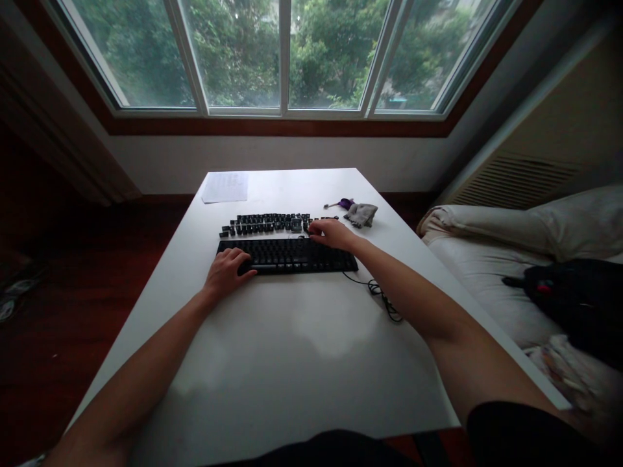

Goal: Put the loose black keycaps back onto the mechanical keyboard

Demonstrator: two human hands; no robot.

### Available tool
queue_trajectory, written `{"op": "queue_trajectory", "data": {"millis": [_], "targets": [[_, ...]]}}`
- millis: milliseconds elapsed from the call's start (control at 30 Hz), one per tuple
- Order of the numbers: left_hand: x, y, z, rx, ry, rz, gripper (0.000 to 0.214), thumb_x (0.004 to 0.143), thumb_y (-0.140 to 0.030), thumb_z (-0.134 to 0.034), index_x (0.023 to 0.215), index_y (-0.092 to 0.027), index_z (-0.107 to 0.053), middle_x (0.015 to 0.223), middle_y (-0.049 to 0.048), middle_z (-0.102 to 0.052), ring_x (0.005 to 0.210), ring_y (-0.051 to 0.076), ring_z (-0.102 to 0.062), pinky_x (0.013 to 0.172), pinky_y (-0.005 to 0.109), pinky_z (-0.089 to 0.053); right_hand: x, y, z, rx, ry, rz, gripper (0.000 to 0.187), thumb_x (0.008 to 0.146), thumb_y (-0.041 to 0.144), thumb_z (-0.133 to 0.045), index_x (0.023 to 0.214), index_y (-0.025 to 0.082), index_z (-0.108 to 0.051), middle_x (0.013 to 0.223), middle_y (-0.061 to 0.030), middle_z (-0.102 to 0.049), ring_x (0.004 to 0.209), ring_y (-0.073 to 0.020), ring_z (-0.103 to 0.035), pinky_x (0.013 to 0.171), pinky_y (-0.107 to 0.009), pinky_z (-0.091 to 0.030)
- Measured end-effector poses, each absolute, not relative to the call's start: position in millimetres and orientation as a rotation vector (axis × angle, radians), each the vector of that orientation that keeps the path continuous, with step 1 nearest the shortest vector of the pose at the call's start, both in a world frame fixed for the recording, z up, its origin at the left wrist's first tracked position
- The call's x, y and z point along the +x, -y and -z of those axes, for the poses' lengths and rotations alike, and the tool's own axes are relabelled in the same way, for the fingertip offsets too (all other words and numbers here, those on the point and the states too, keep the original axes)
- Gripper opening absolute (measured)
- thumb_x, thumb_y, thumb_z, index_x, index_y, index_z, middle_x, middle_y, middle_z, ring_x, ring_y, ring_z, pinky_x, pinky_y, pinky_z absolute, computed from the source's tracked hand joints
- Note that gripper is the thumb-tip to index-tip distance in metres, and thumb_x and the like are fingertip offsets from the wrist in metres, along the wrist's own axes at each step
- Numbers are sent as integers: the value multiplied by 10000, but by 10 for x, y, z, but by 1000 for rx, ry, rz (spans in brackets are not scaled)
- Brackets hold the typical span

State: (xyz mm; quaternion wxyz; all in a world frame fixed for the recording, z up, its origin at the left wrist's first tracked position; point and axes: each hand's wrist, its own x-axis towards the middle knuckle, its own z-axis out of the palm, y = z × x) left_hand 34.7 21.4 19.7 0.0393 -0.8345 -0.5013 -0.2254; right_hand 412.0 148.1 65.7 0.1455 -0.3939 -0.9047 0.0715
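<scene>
Black rectangular plastic keyboard [287, 254] lies, in the head view, on the glossy white surface [272, 337], its long axis running left to right across the person. The left hand [228, 269] touches the keyboard's left end, thumb by the near edge; whether this grip pinches anything, I cannot tell. The right hand [329, 231] is at the keyboard's far side, right of its middle, its grip narrow with fingers curled downward; whether they hold a piece, I cannot tell. From that grip the keyboard lies just toward the person, extending mostly leftward. Small loose black keycaps [263, 227] lie in rows just beyond the keyboard, the right hand nearer to them, at their right part. A crumpled grey cloth [361, 215] lies beyond the keyboard's right end.
</scene>
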Motion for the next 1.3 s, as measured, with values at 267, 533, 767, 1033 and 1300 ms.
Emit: {"op": "queue_trajectory", "data": {"millis": [267,533,767,1033,1300], "targets": [[341,-245,-152,-2522,1555,716,340,901,-501,-661,1136,-255,-647,1137,95,-648,1075,312,-564,940,483,-457,4318,-1299,-591,-1040,2570,-368,184,864,233,-640,1036,195,-694,901,-34,-665,817,-173,-572,745,-271,-391],[337,-260,-151,-2553,1546,737,340,899,-497,-656,1145,-261,-650,1146,94,-650,1076,312,-563,942,486,-451,4487,-1381,-477,-1193,2420,-222,173,881,247,-638,1037,191,-688,980,-62,-678,871,-195,-586,802,-299,-417],[329,-253,-171,-2588,1503,702,317,901,-475,-654,1135,-262,-641,1130,82,-656,1055,300,-570,932,476,-455,4518,-1437,-414,-1225,2373,-229,166,882,251,-651,1034,194,-685,949,-49,-679,830,-184,-586,782,-291,-417],[354,-214,-193,-2614,1479,683,309,892,-460,-660,1127,-260,-643,1102,82,-653,1026,294,-575,918,472,-459,4326,-1578,-362,-1253,2382,-225,152,883,263,-657,1016,198,-690,940,-45,-691,867,-192,-590,795,-287,-406],[328,-233,-185,-2632,1475,697,324,899,-474,-657,1130,-248,-643,1110,87,-645,1034,295,-567,929,468,-453,4130,-1775,-292,-1231,2516,-112,180,870,290,-710,1035,221,-733,1101,-90,-644,1058,-243,-570,893,-318,-424]]}}
